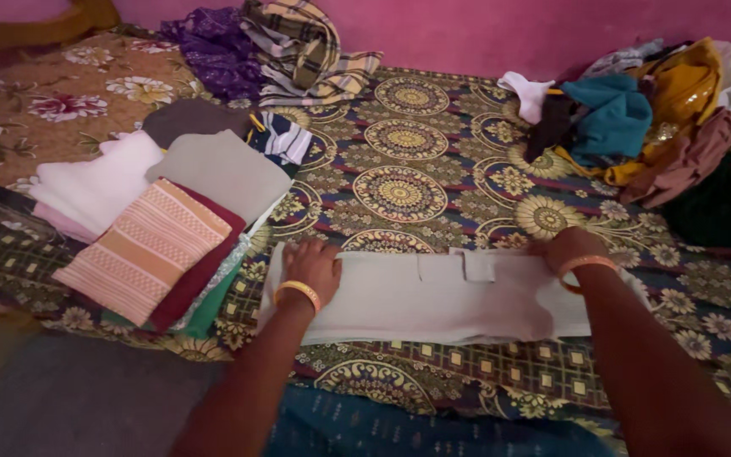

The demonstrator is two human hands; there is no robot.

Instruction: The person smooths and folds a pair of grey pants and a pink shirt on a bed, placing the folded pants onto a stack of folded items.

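Pressing flat on a folded pale grey garment (442,296), both hands work at the near edge of the bed (433,169), which is covered in a dark sheet patterned with gold medallions. Left hand (315,267): palm down, fingers spread, on the garment's left end; an orange bangle (298,292) sits at the wrist. Right hand (564,247): resting on the garment's upper right edge, fingers curled out of sight, so cannot tell whether they pinch the cloth; a matching bangle on that wrist too.

The garment lies in a long strip across the bed's front, a small tab or flap showing near its upper middle.

Left of the garment, touching nothing of it: a stack of folded clothes (162,245), orange-striped piece on top, grey and white pieces behind. Well beyond the garment to the right: an unfolded heap of clothes (645,118) in teal, mustard, white, brown. Far behind, against the pink wall (467,30): a plaid cloth (306,51) and purple fabric (213,42), rumpled.
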